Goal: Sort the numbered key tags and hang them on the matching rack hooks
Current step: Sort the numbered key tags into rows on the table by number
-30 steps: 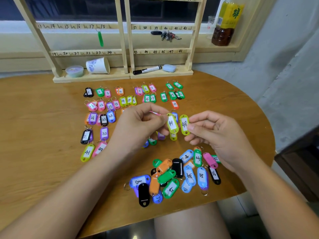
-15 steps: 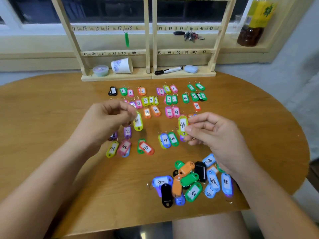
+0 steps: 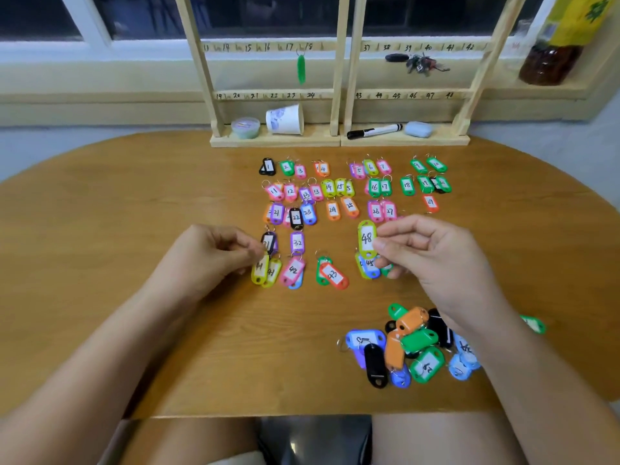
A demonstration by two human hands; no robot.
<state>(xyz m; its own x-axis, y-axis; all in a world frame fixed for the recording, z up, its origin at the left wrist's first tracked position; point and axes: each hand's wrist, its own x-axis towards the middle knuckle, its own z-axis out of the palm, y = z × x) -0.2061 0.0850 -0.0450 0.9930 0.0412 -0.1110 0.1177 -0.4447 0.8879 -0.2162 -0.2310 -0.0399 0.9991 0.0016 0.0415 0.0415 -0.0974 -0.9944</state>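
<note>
Right hand (image 3: 432, 256) pinches yellow-green tag 48 (image 3: 366, 238) between thumb and fingertips, tag upright above sorted rows (image 3: 335, 196). Left hand (image 3: 211, 256) pinches top of yellow tag 41 (image 3: 259, 270), just beside second 41 tag (image 3: 273, 272) on table (image 3: 134, 213). Unsorted pile (image 3: 407, 347) near right wrist

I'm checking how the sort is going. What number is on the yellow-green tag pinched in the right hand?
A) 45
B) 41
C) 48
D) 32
C: the yellow-green tag, pinched by the right hand above the sorted rows, reads 48 on its white label.
</note>
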